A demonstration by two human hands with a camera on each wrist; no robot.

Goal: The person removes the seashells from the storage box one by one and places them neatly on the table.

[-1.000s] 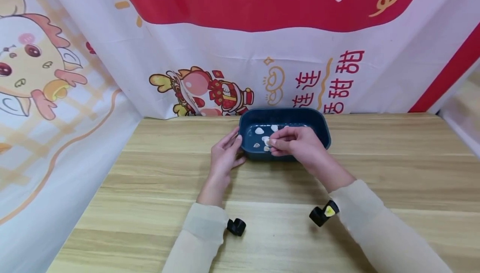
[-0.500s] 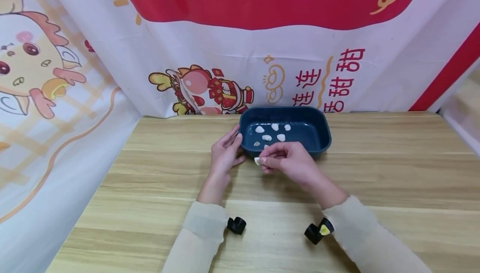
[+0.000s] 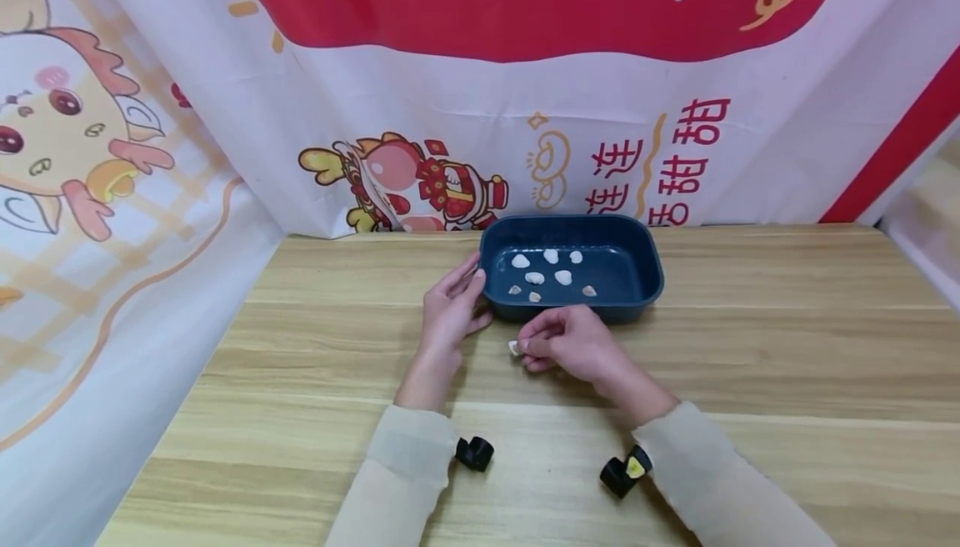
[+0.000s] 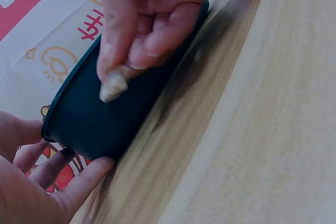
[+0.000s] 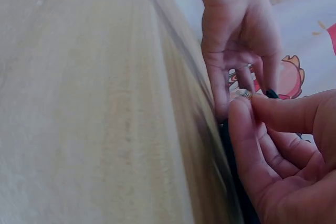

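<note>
Between its thumb and fingers my right hand (image 3: 570, 343) pinches a small pale seashell (image 3: 514, 348), held just in front of the dark blue rectangular box (image 3: 652, 280). The shell's ribbed surface shows in the left wrist view, below the fingertips. Several white and brownish seashells lie spread over the box floor, among them a white shell (image 3: 563, 278) near the middle. My left hand (image 3: 450, 311) rests against the box's left end with fingers extended and spread, one digit touching the rim; in the right wrist view it appears behind the pinched shell.
The box stands on a wood-grain table (image 3: 337, 347), close to its back edge. A printed white and red cloth (image 3: 420, 88) hangs right behind it, and another patterned cloth covers the left side. Small black devices (image 3: 475, 453) sit at both wrists.
My right hand has come out of the box toward the front with the shell and lowered past the near rim. The shells inside are now uncovered. My left hand and the box have stayed put.
</note>
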